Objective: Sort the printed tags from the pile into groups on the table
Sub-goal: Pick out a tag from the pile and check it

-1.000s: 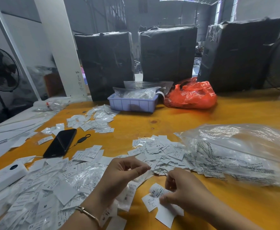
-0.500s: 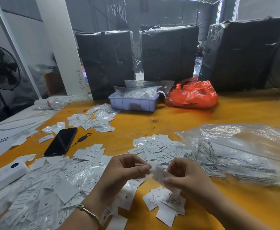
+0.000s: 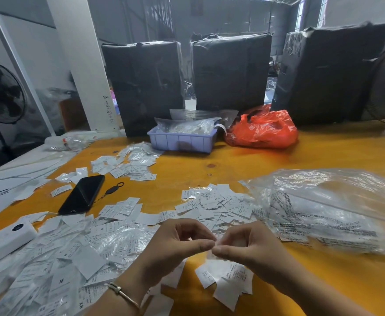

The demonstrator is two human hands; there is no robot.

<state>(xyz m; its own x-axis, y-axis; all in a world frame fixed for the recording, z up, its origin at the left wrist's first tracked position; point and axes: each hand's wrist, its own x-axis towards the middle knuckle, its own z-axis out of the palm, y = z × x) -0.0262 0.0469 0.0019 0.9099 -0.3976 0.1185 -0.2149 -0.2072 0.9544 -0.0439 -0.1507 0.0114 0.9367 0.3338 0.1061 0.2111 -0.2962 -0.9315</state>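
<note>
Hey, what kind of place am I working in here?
Probably a garment factory or warehouse packing area: black-wrapped bales behind the table, loose size tags, and bags of labels.

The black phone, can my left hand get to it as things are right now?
Probably yes. The black phone lies uncovered, forward and left of the left hand, with only loose tags between. But that hand is pinching a tag with the right hand.

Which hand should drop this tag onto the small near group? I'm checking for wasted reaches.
Probably the right hand: it hovers almost directly above the small group, pinching the tag with the left hand, which sits nearer the big pile.
</note>
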